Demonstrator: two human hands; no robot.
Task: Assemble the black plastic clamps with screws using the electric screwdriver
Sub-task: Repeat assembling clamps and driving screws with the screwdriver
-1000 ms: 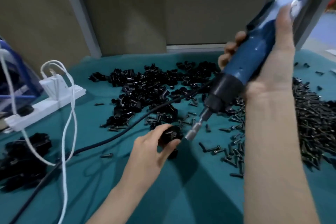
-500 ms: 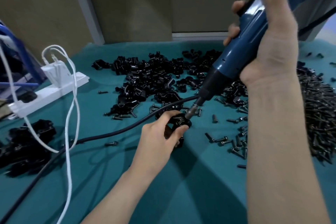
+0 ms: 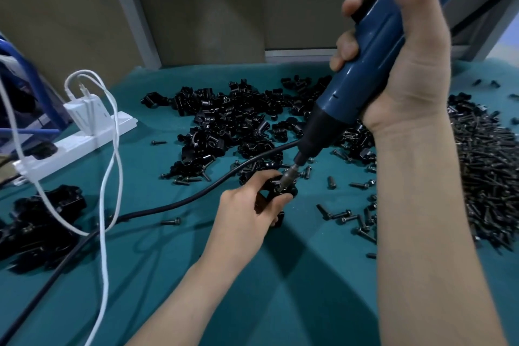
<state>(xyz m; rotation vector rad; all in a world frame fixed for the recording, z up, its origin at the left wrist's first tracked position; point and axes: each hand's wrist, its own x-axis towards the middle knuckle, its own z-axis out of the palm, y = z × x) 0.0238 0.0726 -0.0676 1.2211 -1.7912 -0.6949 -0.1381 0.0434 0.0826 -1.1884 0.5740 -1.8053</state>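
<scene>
Left hand (image 3: 247, 213) sat near the middle of the head view, its fingers and thumb curled round a single black clamp (image 3: 276, 191) and pinching it just above the teal table cover (image 3: 309, 289). Right hand (image 3: 407, 64), at one o'clock from the left, was wrapped tightly round the blue body of the electric screwdriver (image 3: 373, 50), thumb laid up along its near side and fingertips showing round its far side. The tool slanted down toward seven o'clock, and its metal bit (image 3: 290, 174) met the top of the held clamp, touching it where a screw head seemed to sit; that detail was too small to tell for sure.

At twelve o'clock from the held clamp lay the heap of loose clamps (image 3: 224, 121), spread across the cover. At three o'clock was the dense pile of dark screws (image 3: 491, 171), with scattered screws (image 3: 345, 216) between that pile and the left hand. A black cable (image 3: 168, 205) ran from behind the screwdriver's nose past the left hand toward eight o'clock. At nine o'clock a second, smaller heap of black parts (image 3: 42, 227) lay near the frame's edge. At ten o'clock stood a white power strip (image 3: 78, 146) with a white charger (image 3: 84, 112) plugged in, and a white cord (image 3: 112, 177) looped down from it across the black cable.
</scene>
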